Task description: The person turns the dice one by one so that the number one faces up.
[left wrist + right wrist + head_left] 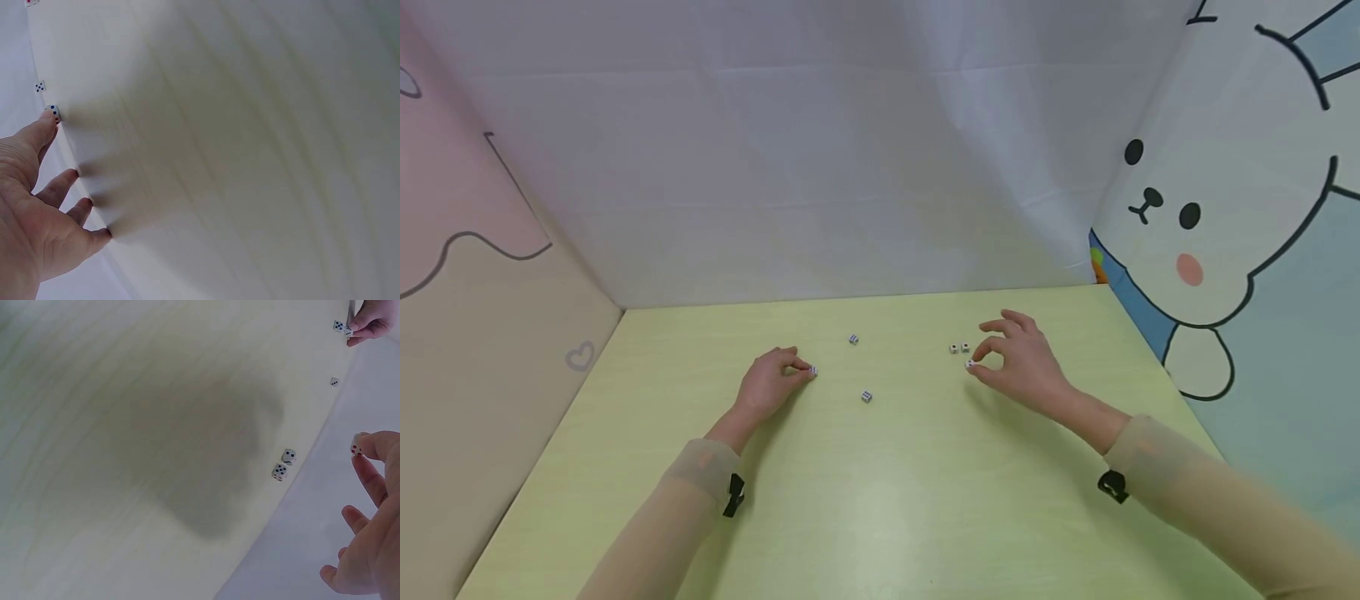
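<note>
My left hand [769,383] pinches a small white die [54,113] between thumb and forefinger, low at the tabletop, its other fingers spread in the left wrist view. Held between the thumb and forefinger of my right hand [1018,364] is another white die [356,447], showing red dots and raised off the surface in the right wrist view. Just beyond it lie two dice side by side, one die [953,348] left of the other die [966,347]. Between the hands rest a farther die [853,339] and a nearer die [867,397].
A pale yellow-green wooden table [880,500] lies under both hands. White cloth [820,167] hangs along its back edge. Printed panels stand at both sides, with a cartoon animal [1225,183] on the right one. Dark clips [1112,485] sit at the sleeve cuffs.
</note>
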`<state>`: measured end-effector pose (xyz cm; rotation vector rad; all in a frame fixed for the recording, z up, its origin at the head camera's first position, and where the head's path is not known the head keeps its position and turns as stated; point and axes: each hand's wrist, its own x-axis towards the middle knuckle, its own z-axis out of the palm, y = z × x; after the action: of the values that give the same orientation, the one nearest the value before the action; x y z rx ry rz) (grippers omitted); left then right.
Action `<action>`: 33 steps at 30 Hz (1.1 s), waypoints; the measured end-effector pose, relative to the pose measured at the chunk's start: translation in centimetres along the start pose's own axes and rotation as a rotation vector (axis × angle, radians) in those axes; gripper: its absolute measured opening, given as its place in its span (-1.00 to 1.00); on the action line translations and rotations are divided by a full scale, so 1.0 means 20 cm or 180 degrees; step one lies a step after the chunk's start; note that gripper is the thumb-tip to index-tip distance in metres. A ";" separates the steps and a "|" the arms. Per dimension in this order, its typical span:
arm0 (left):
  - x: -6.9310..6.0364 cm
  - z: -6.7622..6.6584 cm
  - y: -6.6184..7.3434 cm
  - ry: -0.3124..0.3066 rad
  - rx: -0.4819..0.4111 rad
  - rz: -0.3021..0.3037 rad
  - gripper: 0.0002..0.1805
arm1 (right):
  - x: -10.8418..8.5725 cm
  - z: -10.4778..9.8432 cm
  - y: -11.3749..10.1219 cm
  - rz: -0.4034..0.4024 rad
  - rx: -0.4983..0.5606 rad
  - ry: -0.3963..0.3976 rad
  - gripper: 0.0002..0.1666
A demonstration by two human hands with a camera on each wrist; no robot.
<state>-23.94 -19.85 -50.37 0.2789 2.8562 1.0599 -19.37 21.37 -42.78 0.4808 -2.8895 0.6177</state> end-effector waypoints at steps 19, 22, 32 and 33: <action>0.00 -0.03 0.03 -0.0008 -0.0032 -0.0007 -0.78 | -0.04 0.21 0.11 0.0163 -0.0124 -0.0201 -0.85; 0.00 -0.03 0.03 0.0002 -0.0018 0.0005 -0.78 | -0.04 0.22 0.11 0.0143 -0.0132 -0.0173 -0.85; 0.00 -0.03 0.03 0.0003 -0.0022 -0.0011 -0.80 | -0.04 0.23 0.12 0.0168 -0.0093 -0.0208 -0.86; 0.00 -0.03 0.03 0.0002 -0.0019 -0.0011 -0.80 | -0.04 0.23 0.12 0.0174 -0.0085 -0.0209 -0.85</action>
<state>-23.85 -19.79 -49.60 0.2729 2.8525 1.0680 -19.79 21.69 -48.05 0.4277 -2.9778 0.5810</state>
